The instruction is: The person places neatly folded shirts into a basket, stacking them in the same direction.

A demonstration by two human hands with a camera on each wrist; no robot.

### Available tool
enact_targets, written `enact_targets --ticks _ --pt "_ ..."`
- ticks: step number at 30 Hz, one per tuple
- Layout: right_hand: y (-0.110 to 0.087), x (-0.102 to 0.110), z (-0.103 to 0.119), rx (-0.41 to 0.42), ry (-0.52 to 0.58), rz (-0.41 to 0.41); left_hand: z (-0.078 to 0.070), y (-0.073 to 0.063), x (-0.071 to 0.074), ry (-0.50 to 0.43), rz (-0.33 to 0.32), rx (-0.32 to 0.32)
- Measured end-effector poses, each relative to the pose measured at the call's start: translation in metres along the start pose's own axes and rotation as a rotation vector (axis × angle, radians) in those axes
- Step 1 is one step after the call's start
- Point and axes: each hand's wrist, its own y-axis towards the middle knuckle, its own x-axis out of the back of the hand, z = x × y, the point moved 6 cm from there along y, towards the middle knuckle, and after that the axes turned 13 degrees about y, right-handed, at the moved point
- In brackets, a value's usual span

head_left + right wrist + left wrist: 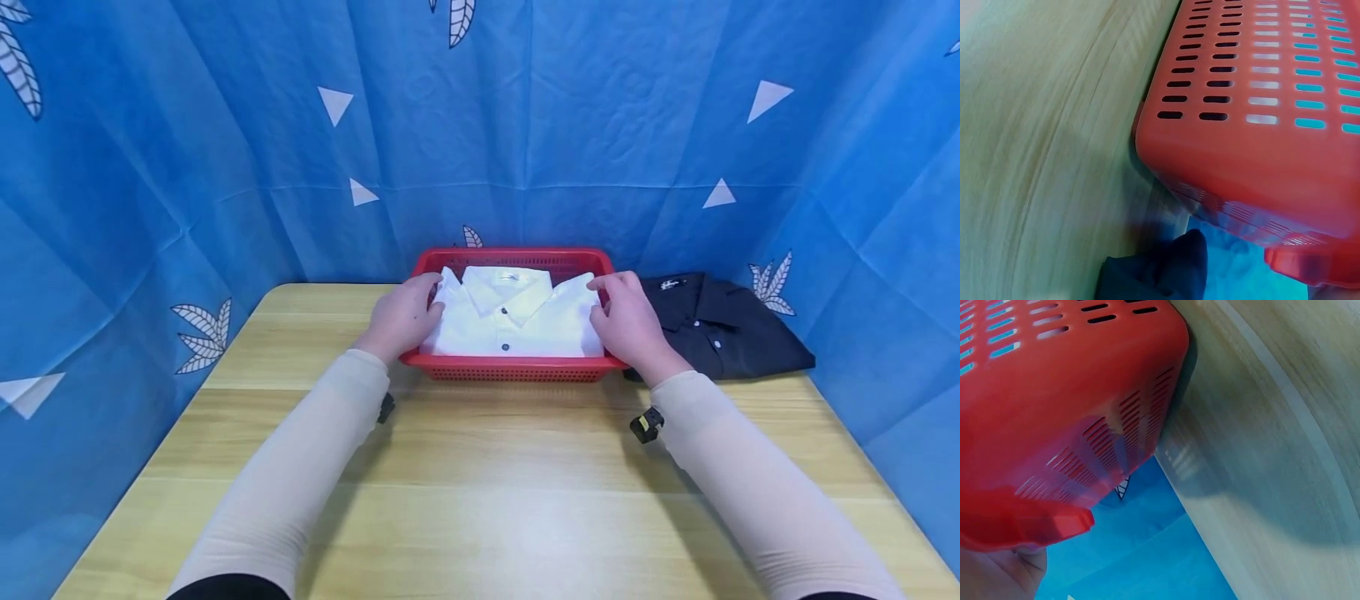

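Evenness pays: left hand at nine o'clock, right hand at three, we flank the white collared cloth shirt in its red slotted plastic basket; pinching, we can't tell.

White shirt, red basket, black shirt, blue curtain with white leaf-and-triangle print, wood-grain table
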Motion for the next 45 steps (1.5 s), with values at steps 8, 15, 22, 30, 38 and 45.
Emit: enact_targets --ticks 8,15,22,30,38,45 --pt "-0.005 0.010 -0.006 -0.004 0.152 -0.101 -0.004 -0.009 0.002 -0.010 -0.077 -0.027" --pt "-0.011 0.020 -0.016 -0.002 0.243 -0.170 -0.034 -0.021 0.000 -0.070 -0.104 -0.074" --pt "-0.016 0.025 -0.019 0.088 0.244 -0.187 -0.081 -0.042 -0.003 -0.111 -0.117 -0.223" --pt "-0.019 0.042 -0.043 0.055 0.229 -0.237 -0.126 -0.061 -0.018 -0.171 -0.069 -0.367" --pt "-0.033 0.072 -0.090 -0.012 0.136 -0.279 -0.156 -0.076 -0.026 -0.161 -0.141 -0.546" --pt "-0.045 0.101 -0.123 -0.116 0.096 -0.290 -0.188 -0.092 -0.026 -0.228 -0.134 -0.724"
